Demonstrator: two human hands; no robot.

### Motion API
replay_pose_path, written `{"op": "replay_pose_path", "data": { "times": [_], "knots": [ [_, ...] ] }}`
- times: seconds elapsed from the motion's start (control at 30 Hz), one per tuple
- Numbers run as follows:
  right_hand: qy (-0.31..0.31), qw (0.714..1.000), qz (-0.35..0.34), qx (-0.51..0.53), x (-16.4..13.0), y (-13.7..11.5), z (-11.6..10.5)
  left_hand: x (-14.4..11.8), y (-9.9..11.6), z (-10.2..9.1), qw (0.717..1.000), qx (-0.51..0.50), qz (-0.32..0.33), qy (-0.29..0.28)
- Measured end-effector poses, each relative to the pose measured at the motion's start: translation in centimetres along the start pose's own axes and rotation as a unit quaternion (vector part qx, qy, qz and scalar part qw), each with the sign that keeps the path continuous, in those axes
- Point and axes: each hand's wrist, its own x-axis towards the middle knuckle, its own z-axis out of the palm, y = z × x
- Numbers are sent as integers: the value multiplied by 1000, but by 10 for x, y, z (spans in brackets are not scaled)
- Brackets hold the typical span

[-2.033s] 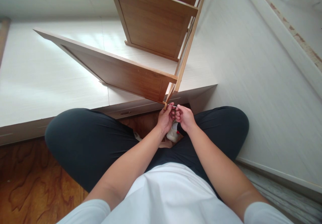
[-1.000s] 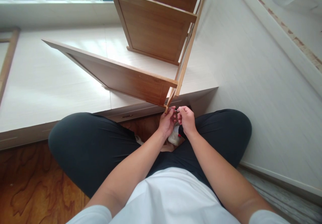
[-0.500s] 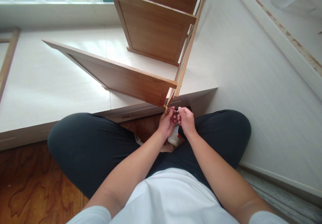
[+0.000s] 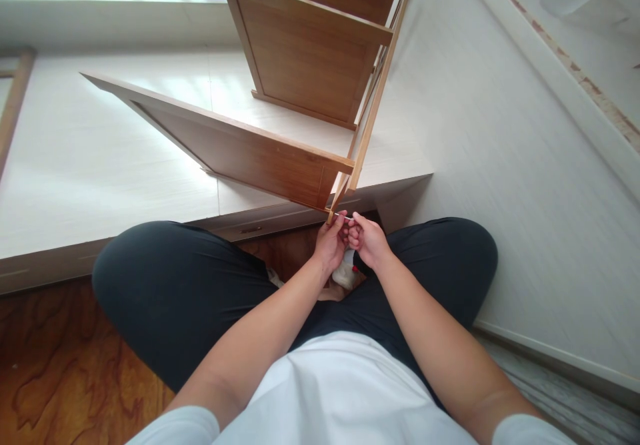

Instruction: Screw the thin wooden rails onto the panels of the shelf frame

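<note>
A brown wooden shelf unit [image 4: 240, 141] lies tipped on the white ledge, its panels standing up in a row and joined along one side by a long rail [image 4: 379, 98]. At the near lower corner, my left hand [image 4: 330, 244] is closed around the end of the wood. From the right, my right hand [image 4: 370, 237] pinches a thin metal rod, which looks like a hex key [image 4: 346, 216]. The rod spans the small gap between my two hands and points at the wooden corner. Its tip is hidden by my left fingers.
The white ledge [image 4: 125, 145] runs under the unit, with a drawer front below. A pale panel wall [image 4: 500, 152] rises close on the right. My bent knees flank my hands. Another wooden frame [image 4: 17, 112] lies at the far left.
My right hand has turned slightly, its fingers curling differently around the rod. My left hand and the shelf unit stay in place; the view has shifted a little.
</note>
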Motion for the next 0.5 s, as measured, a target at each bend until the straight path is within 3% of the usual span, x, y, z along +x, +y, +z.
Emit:
{"op": "replay_pose_path", "data": {
  "times": [0.13, 0.27, 0.37, 0.5],
  "knots": [
    [-43, 995, 79, 37, 1, -4, -2, 0, 1, 2, 1000, -10, 8, 25],
    [-58, 993, 99, 41, 3, -5, -4, 0, 2, 4, 999, -6, 14, 39],
    [-36, 997, 69, 14, 2, -2, -3, -2, 3, 5, 1000, 6, 11, 28],
    [12, 996, -56, -71, 1, 5, -1, -3, 3, 5, 1000, 20, 8, -4]
  ]
}}
